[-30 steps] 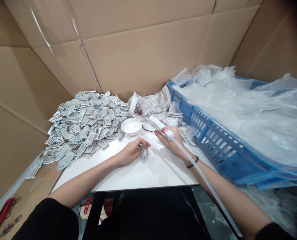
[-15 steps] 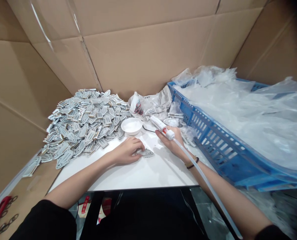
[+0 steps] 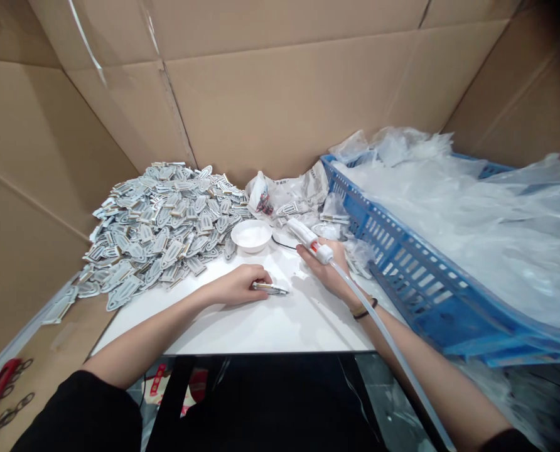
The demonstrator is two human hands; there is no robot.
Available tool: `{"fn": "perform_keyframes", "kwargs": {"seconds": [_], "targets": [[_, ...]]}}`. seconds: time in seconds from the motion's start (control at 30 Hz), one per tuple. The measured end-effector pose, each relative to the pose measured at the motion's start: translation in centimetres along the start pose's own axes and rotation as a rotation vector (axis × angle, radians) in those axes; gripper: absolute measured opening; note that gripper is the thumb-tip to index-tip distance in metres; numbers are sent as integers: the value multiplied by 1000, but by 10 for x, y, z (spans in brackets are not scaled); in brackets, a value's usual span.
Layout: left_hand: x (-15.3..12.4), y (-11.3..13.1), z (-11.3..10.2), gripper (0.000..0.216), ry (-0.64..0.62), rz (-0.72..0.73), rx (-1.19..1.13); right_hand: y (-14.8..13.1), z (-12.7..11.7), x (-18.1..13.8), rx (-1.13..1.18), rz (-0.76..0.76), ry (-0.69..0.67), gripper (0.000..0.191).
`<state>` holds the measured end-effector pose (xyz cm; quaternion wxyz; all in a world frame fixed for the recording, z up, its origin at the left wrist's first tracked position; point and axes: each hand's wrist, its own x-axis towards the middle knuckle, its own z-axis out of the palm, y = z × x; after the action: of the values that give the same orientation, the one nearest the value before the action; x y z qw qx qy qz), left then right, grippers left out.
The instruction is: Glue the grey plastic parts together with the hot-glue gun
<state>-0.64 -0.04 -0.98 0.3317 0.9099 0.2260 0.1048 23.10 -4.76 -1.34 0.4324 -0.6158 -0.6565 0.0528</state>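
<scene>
Pinching a flat grey part (image 3: 274,289) edge-on between thumb and fingers, the left hand (image 3: 246,284) is resting low over the white tabletop (image 3: 261,329), on the person's side of the small white dish (image 3: 252,248). The part is jutting out of the grasp toward the right, lying nearer the person than the dish and a little to its right. The right hand (image 3: 328,267) is grasping a white handheld tool (image 3: 302,233) with a red-orange section, its front end pointing up and left toward the area just right of the dish. A translucent tube (image 3: 386,329) is trailing from the tool's back end along the right forearm, away from the dish. Dark and tan bands (image 3: 365,309) are circling that wrist.

Left of the dish, a large heap of similar grey parts (image 3: 167,226) is spreading across the surface. Behind the dish and to its right, crumpled clear packaging (image 3: 311,185) is lying bunched up. Farther right of the dish, a blue crate (image 3: 419,267) is holding clear plastic bags (image 3: 473,220). Behind the dish, tall cardboard panels (image 3: 284,94) are standing.
</scene>
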Motion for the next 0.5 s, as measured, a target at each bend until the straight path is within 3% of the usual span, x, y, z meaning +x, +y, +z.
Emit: {"fn": "perform_keyframes", "kwargs": {"seconds": [0.13,0.27,0.4,0.5], "targets": [[0,6,-2,25,47,-117,-143,-1,0,0,-5,1,13,40],[3,10,4,39,77,-285,-616,2,2,1,-18,16,23,40],[8,7,15,45,203,-289,-969,6,5,1,-8,31,33,41],[10,5,20,36,253,-298,-1137,7,6,0,1,34,30,41]]}}
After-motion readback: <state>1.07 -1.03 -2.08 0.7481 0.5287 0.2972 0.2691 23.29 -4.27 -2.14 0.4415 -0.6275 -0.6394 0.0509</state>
